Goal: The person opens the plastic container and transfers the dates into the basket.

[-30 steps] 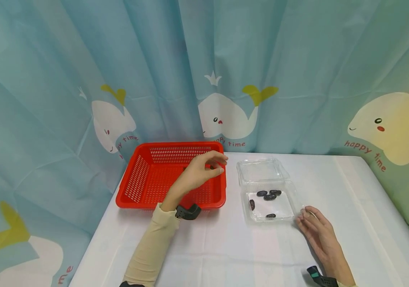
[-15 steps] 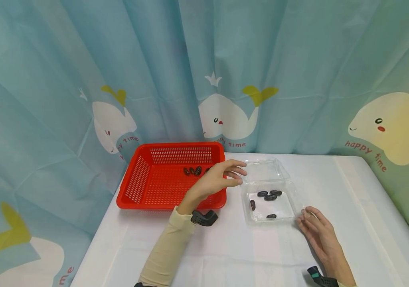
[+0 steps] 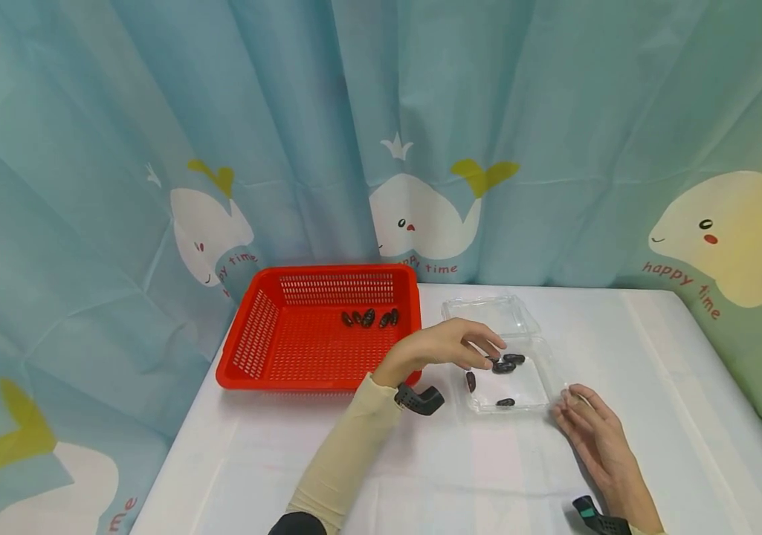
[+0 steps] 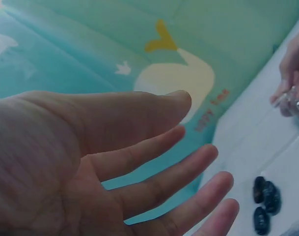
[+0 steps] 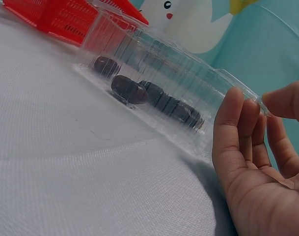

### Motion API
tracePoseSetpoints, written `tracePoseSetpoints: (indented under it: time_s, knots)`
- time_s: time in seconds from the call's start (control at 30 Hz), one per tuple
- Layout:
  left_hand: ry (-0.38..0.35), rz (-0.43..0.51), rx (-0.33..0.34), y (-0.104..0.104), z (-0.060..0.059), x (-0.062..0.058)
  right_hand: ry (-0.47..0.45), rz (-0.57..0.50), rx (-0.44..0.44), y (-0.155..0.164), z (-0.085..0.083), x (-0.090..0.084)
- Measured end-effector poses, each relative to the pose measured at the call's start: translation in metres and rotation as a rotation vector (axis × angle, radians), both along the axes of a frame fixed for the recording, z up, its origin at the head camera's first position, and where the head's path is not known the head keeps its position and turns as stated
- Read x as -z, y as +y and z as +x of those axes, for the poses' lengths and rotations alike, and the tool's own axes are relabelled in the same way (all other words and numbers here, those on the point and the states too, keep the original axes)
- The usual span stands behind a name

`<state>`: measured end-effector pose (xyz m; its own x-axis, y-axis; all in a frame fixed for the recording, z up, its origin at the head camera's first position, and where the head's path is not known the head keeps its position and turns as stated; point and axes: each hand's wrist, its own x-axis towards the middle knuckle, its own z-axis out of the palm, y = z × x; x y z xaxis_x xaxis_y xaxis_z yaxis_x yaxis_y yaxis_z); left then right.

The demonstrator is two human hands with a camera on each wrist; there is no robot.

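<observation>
Over the left part of a clear plastic clamshell box (image 3: 534,386), my left hand (image 3: 457,343) hovers with nothing in its fingers. Its thumb and fingers (image 4: 164,191) are extended and apart in the left wrist view. Inside the box lie several dark, glossy, oval pieces that look like dates (image 3: 505,368), one partly hidden by that hand. My right hand (image 3: 595,438) pinches the box rim at its near right corner, thumb on top and fingers along the outer wall (image 5: 223,115). The box's lid (image 3: 488,312) is folded back, away from me.
A red plastic basket (image 3: 260,383) stands left of the box, with several more dark dates (image 3: 369,318) in its back right part. A white cloth (image 3: 461,475) covers the table. Behind hangs a blue curtain (image 3: 300,134) with whale prints.
My left hand has moved right, from over the red basket to over the clear box, uncovering the dates in the basket. The right hand has stayed at the box corner.
</observation>
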<state>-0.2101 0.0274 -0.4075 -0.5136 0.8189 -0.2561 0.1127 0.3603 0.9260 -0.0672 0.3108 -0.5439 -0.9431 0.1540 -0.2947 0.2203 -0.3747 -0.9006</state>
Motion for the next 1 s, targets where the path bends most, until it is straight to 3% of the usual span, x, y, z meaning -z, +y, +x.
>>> tracePoseSetpoints:
  time_s: [0.17,0.3,0.7,0.83,1.0]
  knots:
    - [-0.081,-0.052,0.054,0.016,-0.009,0.013,0.013,-0.016,-0.01,0.001,0.0,0.0]
    - [-0.09,-0.1,0.098,0.027,-0.014,0.021,0.022,-0.035,-0.021,0.0,-0.001,0.001]
    - [-0.132,-0.197,0.13,0.05,-0.016,0.037,0.035,-0.014,-0.033,-0.002,-0.001,0.002]
    - [-0.105,-0.235,0.117,0.058,-0.015,0.042,0.049,-0.036,-0.032,0.001,0.0,0.002]
    - [-0.02,-0.316,0.108,0.069,-0.009,0.05,0.084,-0.047,-0.049,0.003,0.001,0.003]
